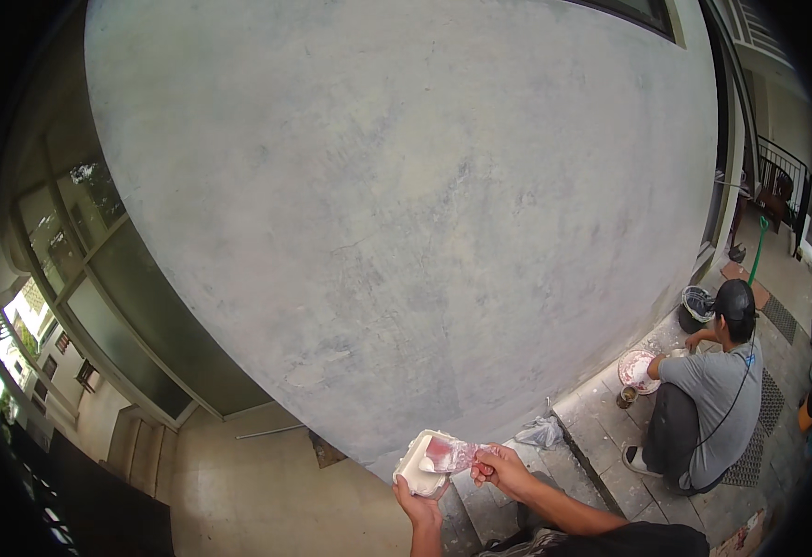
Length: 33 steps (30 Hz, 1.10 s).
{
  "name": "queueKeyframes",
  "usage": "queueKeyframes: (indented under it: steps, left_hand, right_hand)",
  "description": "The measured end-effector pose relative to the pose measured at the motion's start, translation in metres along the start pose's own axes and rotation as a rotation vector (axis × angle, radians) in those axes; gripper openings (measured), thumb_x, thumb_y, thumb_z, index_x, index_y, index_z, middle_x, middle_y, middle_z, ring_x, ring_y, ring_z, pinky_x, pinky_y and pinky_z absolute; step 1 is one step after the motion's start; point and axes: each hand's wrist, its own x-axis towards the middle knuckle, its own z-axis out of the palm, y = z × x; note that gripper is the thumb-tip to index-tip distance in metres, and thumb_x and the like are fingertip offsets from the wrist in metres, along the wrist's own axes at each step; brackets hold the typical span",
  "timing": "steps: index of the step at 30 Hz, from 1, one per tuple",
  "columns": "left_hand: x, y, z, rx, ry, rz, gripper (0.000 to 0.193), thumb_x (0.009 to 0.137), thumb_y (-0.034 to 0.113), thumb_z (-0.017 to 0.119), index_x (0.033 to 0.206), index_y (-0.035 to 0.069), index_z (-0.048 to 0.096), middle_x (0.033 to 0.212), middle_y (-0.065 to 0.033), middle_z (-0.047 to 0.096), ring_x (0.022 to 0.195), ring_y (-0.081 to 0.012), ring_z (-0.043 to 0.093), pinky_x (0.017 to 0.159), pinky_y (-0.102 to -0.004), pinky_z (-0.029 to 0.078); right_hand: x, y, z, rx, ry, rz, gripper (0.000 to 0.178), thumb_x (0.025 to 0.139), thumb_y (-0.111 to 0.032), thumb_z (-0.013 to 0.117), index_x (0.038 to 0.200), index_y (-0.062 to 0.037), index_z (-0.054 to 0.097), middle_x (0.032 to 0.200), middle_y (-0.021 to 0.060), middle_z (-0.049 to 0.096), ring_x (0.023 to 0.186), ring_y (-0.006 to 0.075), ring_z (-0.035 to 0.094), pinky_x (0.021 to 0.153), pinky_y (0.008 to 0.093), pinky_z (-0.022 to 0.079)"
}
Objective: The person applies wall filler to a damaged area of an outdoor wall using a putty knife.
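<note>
My left hand [418,506] holds up a small white tray [411,463] from below, its rim smeared with white paste. In my right hand [505,469] is a putty knife [462,455] with a reddish, paste-covered blade. The blade lies over the tray, where a lump of white paste [432,464] sits beside it. Both hands are low, in front of a large wall [406,213] with patchy white and grey coating. Faint cracks and rough patches show on its lower part.
At the right a person [717,399] in a grey shirt and dark cap squats by a basin [639,370] of white material. A dark bucket [696,307] and a small can [627,397] stand close by. A crumpled plastic bag [540,433] lies at the wall's foot. Steps [136,446] are at the left.
</note>
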Motion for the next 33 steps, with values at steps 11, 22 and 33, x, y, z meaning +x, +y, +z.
queueKeyframes:
  steps: [11, 22, 33]
  left_hand:
    - [-0.006, 0.0, -0.001, 0.022, 0.105, 0.144, 0.056, 0.096, 0.053, 0.041, 0.133, 0.011, 0.04, 0.133, -0.0135, 0.05, 0.112, -0.0328, 0.059, 0.076, -0.0521, 0.056]
    - [-0.002, -0.013, -0.016, -0.113, 0.11, 0.231, 0.048, 0.098, 0.039, 0.045, 0.138, 0.014, 0.033, 0.133, -0.0128, 0.048, 0.116, -0.0317, 0.055, 0.075, -0.0525, 0.057]
    - [0.0, -0.028, 0.003, -0.101, 0.369, 0.28, 0.058, 0.096, 0.043, 0.05, 0.138, 0.01, 0.028, 0.131, -0.0172, 0.046, 0.108, -0.0329, 0.06, 0.068, -0.047, 0.059]
  right_hand:
    - [0.007, -0.007, 0.007, -0.004, -0.112, 0.017, 0.016, 0.097, -0.012, 0.049, 0.083, -0.0066, 0.044, 0.069, 0.007, 0.053, 0.062, 0.0169, 0.054, 0.061, 0.0344, 0.049]
    - [0.012, -0.025, 0.01, 0.031, -0.107, 0.098, 0.019, 0.096, -0.016, 0.05, 0.078, -0.0091, 0.047, 0.062, 0.0037, 0.05, 0.059, 0.0163, 0.051, 0.059, 0.0342, 0.043]
    - [0.041, -0.017, -0.016, -0.003, -0.225, 0.058, 0.012, 0.098, -0.017, 0.048, 0.09, -0.0072, 0.05, 0.067, 0.0051, 0.054, 0.061, 0.0145, 0.049, 0.06, 0.0331, 0.043]
